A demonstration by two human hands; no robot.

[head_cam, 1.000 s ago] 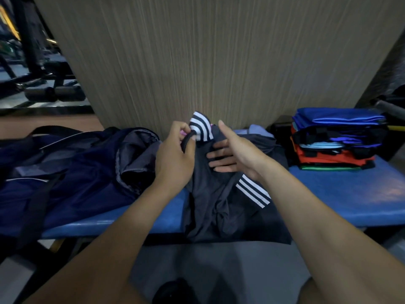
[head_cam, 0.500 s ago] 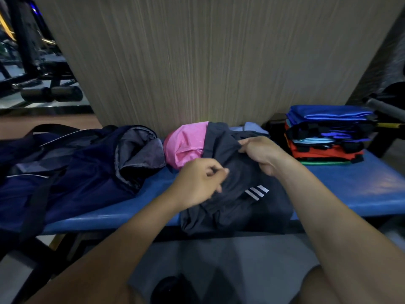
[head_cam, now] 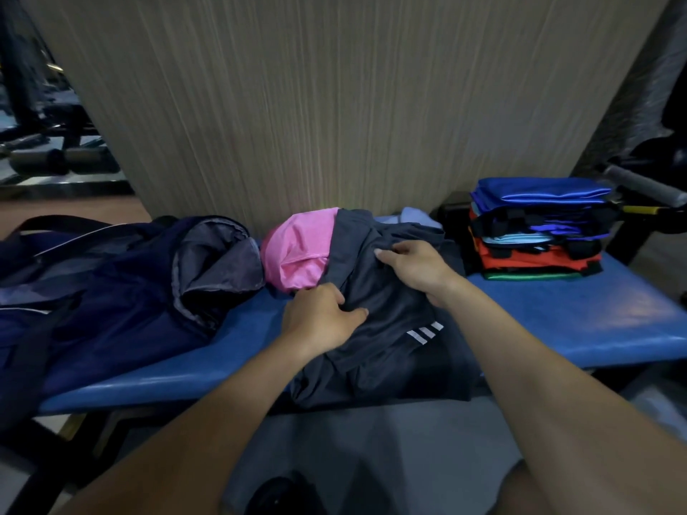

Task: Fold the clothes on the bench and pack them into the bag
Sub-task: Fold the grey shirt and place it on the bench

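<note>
Landmark: the dark garment [head_cam: 386, 314] with 3 white stripes, lying mid-worktop; every place below is read from it.
Front hem: it drapes over the near edge of the blue worktop [head_cam: 594, 321]; judged risk, a tug toward the person could slide the whole piece to the floor.
Left hand [head_cam: 316, 321]: on the garment's left edge, fingers curled and pinching a fold of the cloth.
Right hand [head_cam: 412, 267]: on the garment's far upper part, fingers bent over the fabric and gripping it; if either grip slips, the slick cloth would likely spring out of its fold.
Pink garment [head_cam: 297, 254]: touching the landmark's far-left side, partly under it; it may get dragged along or caught in the fold.
Bag [head_cam: 122, 276]: left of the landmark, mouth slumped; a loose bundle could snag on the collapsed opening.
Folded stack [head_cam: 535, 232]: right of the landmark, apart; a wide sweep of the right arm might topple it.
</note>
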